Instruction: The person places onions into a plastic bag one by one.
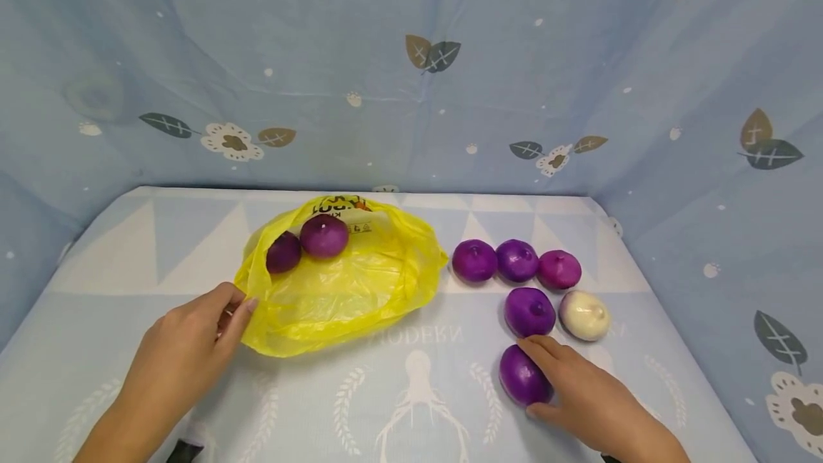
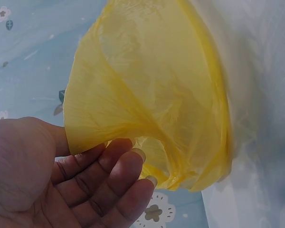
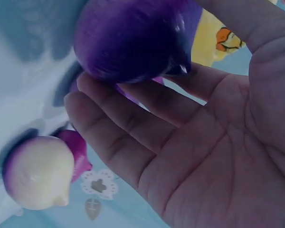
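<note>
From where I sit, the step in hand looks like a two-handed one: my left grip (image 1: 189,334) steadies the yellow bag (image 1: 360,291) while my right grip (image 1: 591,395) handles a purple onion (image 1: 524,376). The left pinches the bag's near left rim between thumb and fingers, and the mouth gapes wide, with two bagged onions (image 1: 324,236) showing inside toward the left. The right has its thumb and fingers round opposite sides of the purple onion, at the near right of the counter (image 1: 308,420); I can't tell whether it rests there or is just lifted. Right beyond it sits another purple onion, the neighbour (image 1: 529,311), with the pale onion (image 1: 585,315) to its right, and a row of three onions (image 1: 517,261) behind, to the right of the bag. Whether onions are going in or coming out, I can't settle from this view. Either way, I judge the next move calls for a firm hold on that smooth, round skin, wrist clear of the neighbour, and a steady left pinch so the thin rim doesn't fold over the mouth. A loose hold could let the onion roll.
</note>
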`<state>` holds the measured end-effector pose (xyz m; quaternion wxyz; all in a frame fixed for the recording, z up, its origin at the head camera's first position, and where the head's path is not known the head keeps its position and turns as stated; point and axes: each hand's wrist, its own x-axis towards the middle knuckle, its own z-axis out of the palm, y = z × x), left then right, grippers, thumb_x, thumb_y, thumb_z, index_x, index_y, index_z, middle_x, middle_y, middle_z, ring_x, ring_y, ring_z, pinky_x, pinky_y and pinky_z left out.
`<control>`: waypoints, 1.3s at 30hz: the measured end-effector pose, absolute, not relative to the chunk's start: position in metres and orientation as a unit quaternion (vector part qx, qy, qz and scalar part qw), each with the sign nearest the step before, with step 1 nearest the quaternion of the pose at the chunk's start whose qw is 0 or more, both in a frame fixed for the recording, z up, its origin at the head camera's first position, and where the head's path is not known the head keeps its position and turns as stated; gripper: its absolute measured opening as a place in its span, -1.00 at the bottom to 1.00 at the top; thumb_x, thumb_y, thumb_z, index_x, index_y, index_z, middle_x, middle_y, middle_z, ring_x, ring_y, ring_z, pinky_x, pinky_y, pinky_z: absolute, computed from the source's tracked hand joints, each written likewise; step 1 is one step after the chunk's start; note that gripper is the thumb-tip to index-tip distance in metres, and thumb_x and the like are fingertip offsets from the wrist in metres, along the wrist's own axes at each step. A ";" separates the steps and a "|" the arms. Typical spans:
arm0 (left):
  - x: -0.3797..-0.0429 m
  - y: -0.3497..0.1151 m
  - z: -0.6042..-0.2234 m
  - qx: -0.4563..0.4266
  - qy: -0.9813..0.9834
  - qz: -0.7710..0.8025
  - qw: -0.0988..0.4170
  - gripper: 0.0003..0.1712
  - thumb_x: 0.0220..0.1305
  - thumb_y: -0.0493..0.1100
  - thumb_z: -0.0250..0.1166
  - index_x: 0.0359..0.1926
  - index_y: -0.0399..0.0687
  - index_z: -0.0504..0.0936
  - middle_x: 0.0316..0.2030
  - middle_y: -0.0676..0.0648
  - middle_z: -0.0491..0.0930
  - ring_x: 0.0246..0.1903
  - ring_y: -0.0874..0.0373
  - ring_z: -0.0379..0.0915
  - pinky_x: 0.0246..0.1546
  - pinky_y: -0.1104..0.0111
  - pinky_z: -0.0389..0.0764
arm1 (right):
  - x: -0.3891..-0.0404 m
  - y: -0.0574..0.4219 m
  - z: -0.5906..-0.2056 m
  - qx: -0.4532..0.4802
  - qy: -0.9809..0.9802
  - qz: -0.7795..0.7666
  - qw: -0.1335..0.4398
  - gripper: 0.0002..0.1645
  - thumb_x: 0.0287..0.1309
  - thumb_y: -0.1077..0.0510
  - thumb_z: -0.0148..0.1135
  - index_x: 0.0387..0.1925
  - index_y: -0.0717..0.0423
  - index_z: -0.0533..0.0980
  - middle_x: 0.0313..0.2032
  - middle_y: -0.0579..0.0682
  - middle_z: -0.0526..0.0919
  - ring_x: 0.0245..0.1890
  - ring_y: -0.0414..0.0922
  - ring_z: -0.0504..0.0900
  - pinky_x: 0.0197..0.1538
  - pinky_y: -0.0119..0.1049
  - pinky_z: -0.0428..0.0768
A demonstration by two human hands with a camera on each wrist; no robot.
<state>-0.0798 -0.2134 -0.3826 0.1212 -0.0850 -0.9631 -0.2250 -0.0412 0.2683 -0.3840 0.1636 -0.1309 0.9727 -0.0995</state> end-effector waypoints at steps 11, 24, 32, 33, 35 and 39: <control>-0.080 -0.213 -0.386 -0.094 -0.964 -0.215 0.125 -0.83 0.41 -0.15 0.42 -0.27 -0.06 0.58 -0.55 0.12 0.46 -0.60 0.22 0.25 -0.57 0.30 0.33 | -0.036 0.275 -0.399 -0.142 0.977 -0.110 0.116 0.11 -0.06 -0.05 0.72 0.48 0.12 0.37 0.35 0.08 0.49 0.28 0.13 0.56 0.21 0.14 0.56; -0.082 -0.212 -0.385 -0.093 -0.963 -0.221 0.122 -0.84 0.42 -0.15 0.41 -0.26 -0.04 0.58 -0.56 0.12 0.44 -0.59 0.21 0.26 -0.57 0.29 0.32 | -0.025 0.270 -0.416 -0.093 0.980 -0.156 0.079 0.16 -0.04 -0.06 0.71 0.51 0.12 0.29 0.38 0.14 0.46 0.35 0.15 0.48 0.29 0.17 0.49; -0.083 -0.212 -0.384 -0.091 -0.964 -0.220 0.116 -0.83 0.43 -0.14 0.40 -0.26 -0.08 0.59 -0.51 0.09 0.52 -0.59 0.21 0.29 -0.56 0.27 0.37 | -0.018 0.275 -0.414 -0.125 0.976 -0.155 0.093 0.14 0.15 -0.05 0.57 0.57 0.18 0.14 0.46 0.17 0.36 0.42 0.16 0.41 0.33 0.16 0.44; -0.082 -0.212 -0.384 -0.091 -0.964 -0.220 0.114 -0.83 0.43 -0.14 0.40 -0.26 -0.08 0.58 -0.51 0.09 0.52 -0.59 0.21 0.29 -0.56 0.27 0.37 | -0.017 0.276 -0.414 -0.133 0.975 -0.152 0.090 0.13 0.16 -0.03 0.57 0.57 0.19 0.14 0.46 0.17 0.36 0.42 0.16 0.41 0.32 0.15 0.44; -0.082 -0.212 -0.385 -0.091 -0.965 -0.219 0.114 -0.83 0.42 -0.15 0.40 -0.26 -0.08 0.58 -0.52 0.09 0.52 -0.59 0.21 0.28 -0.56 0.27 0.37 | -0.016 0.277 -0.414 -0.142 0.975 -0.147 0.083 0.11 0.17 -0.04 0.56 0.57 0.19 0.16 0.46 0.15 0.38 0.41 0.14 0.43 0.32 0.13 0.45; -0.080 -0.213 -0.385 -0.094 -0.964 -0.218 0.121 -0.83 0.41 -0.16 0.41 -0.27 -0.07 0.58 -0.53 0.10 0.50 -0.60 0.22 0.27 -0.56 0.28 0.36 | -0.015 0.276 -0.413 -0.127 0.978 -0.144 0.084 0.09 0.15 -0.10 0.57 0.55 0.15 0.22 0.43 0.13 0.42 0.37 0.13 0.48 0.27 0.12 0.50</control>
